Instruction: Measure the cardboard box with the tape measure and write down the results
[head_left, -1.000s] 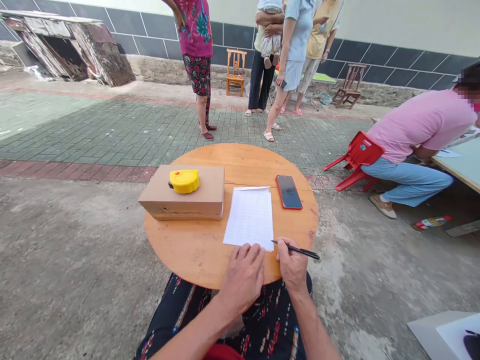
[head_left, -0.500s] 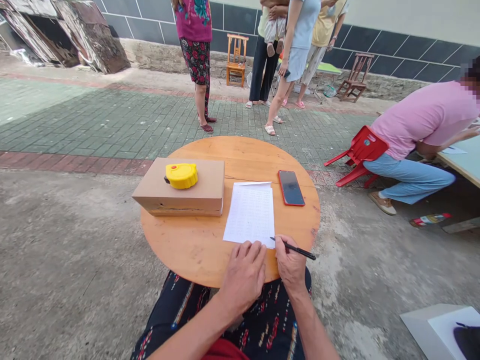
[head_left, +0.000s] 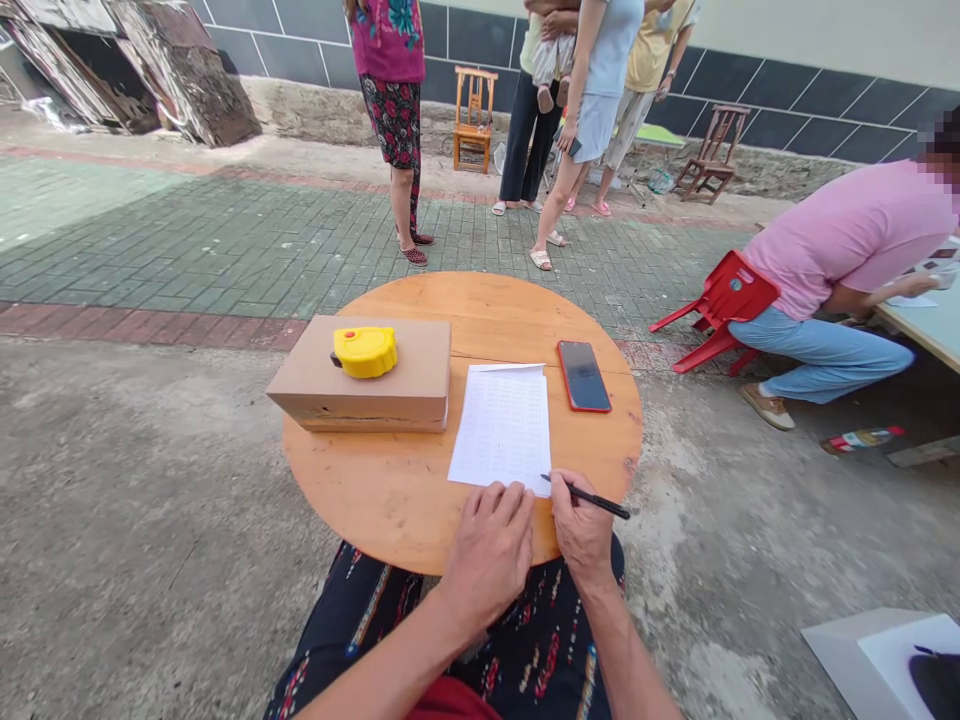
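White sheets of paper (head_left: 501, 425) covered with rows of small print lie on a round wooden table (head_left: 375, 505). Across their lower edge rests my left hand (head_left: 491, 540), palm down, fingers stretched out flat. A black pen (head_left: 596, 498) is pinched in my right hand (head_left: 581, 530), its tip at the lower right corner of the paper. Left of the sheets is a brown cardboard box (head_left: 375, 412) with a yellow tape measure (head_left: 365, 352) on top. A phone with a red case (head_left: 583, 377) lies to the right of the paper.
Beyond the table several people stand near a wooden chair (head_left: 473, 120). At the right, a person in a pink shirt (head_left: 847, 230) sits on a red plastic chair (head_left: 731, 300) at another table. A bottle (head_left: 862, 439) lies on the ground; a white box (head_left: 885, 650) sits lower right.
Both my hands and the pen stay almost still on the paper. At the right, the seated person's arm and hand have shifted a little over the other table.
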